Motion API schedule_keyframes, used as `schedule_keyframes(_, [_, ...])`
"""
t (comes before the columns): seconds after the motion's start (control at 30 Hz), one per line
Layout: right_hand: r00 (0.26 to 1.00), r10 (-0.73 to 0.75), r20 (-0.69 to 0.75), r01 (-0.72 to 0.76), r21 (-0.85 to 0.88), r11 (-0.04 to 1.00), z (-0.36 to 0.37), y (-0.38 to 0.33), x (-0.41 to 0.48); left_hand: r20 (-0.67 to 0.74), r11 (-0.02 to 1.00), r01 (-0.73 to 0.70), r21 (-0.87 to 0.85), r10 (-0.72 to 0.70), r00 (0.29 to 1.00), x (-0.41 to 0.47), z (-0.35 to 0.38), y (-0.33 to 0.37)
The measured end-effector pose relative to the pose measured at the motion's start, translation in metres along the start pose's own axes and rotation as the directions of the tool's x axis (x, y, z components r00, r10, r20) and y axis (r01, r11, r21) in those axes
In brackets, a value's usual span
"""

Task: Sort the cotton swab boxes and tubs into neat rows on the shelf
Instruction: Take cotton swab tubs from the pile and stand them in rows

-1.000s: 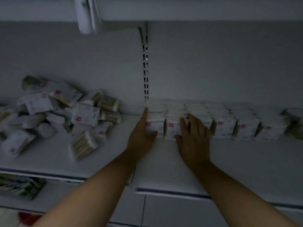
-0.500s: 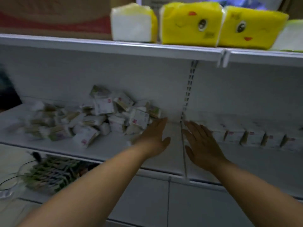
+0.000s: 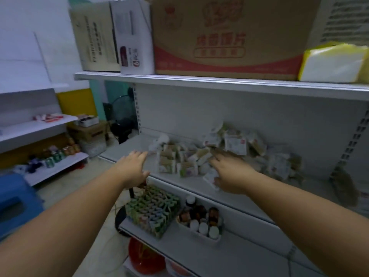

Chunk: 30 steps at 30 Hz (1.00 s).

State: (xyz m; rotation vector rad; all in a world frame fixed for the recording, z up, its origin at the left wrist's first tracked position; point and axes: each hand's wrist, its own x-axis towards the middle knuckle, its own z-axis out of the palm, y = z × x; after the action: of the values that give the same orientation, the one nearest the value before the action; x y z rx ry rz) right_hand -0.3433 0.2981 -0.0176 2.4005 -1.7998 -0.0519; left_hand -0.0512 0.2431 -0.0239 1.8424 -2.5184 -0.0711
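Likely light, crushable swab packs (image 3: 234, 145), so pinch them by the flat sides; left hand (image 3: 132, 166) and right hand (image 3: 229, 172) are both spread open, holding nothing.

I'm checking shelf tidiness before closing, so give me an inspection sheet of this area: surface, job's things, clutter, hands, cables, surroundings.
Surface: white middle shelf, dimly lit.
Job's things: cotton swab packs lie in a jumbled heap, with no rows.
Clutter: blurred brown shape at the shelf's right end, unidentifiable.
Hands: left hand is open, over the shelf left of the heap; right hand is open, at the heap's front.
Cables: what looks like a thin wire on the floor.
Surroundings: cardboard carton and yellow tissue pack on the shelf above; bottles on the shelf below.
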Motion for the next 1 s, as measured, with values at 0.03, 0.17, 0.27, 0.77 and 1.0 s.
schedule_keyframes(0.03, [1.000, -0.020, -0.009, 0.020, 0.011, 1.000, 0.000, -0.006, 0.012, -0.010, 1.000, 0.024, -0.016, -0.024, 1.000, 0.002, 0.001, -0.010])
schedule_keyframes(0.17, [0.994, -0.100, -0.046, 0.100, -0.002, 0.995, 0.003, -0.020, 0.064, -0.026, 0.998, 0.044, -0.036, -0.045, 0.999, 0.020, 0.011, -0.039])
schedule_keyframes(0.27, [0.988, -0.152, -0.030, 0.153, 0.031, 0.988, 0.009, -0.019, 0.104, 0.000, 0.998, 0.033, -0.061, -0.033, 0.999, 0.045, 0.018, -0.055])
schedule_keyframes(0.77, [0.949, -0.311, 0.046, 0.310, 0.026, 0.950, 0.054, -0.001, 0.176, -0.040, 0.839, -0.173, -0.516, 0.178, 0.983, 0.140, 0.083, -0.064])
schedule_keyframes(1.0, [0.999, 0.031, 0.032, -0.042, 0.438, 0.898, 0.037, -0.014, 0.159, -0.062, 0.580, -0.165, -0.797, 0.194, 0.979, 0.156, 0.105, -0.077])
